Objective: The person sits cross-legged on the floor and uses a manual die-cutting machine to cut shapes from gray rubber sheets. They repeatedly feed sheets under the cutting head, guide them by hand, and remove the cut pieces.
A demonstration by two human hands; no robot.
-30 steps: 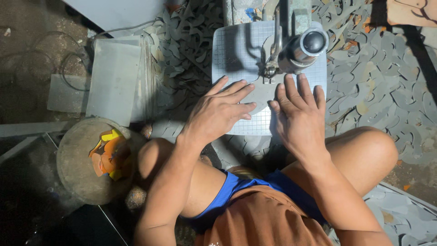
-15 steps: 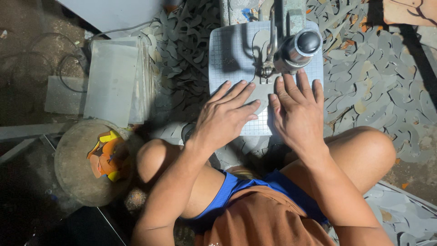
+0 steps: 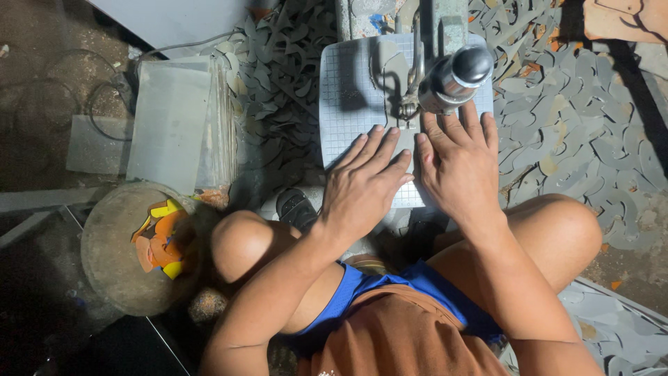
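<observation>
The left hand (image 3: 365, 184) and right hand (image 3: 456, 163) are lying flat, fingers spread apart and clamped on nothing, pressing a pale sheet (image 3: 407, 150) onto the gridded saw table (image 3: 348, 90), just below the blade (image 3: 409, 104). Grey offcuts (image 3: 557, 118) are covering the floor around; a bowl (image 3: 115, 244) is sitting left.

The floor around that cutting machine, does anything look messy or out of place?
Yes. Grey cut-out scraps lie heaped all around the machine table, some spilling by the stacked clear sheets. Both hands rest flat and orderly.
</observation>
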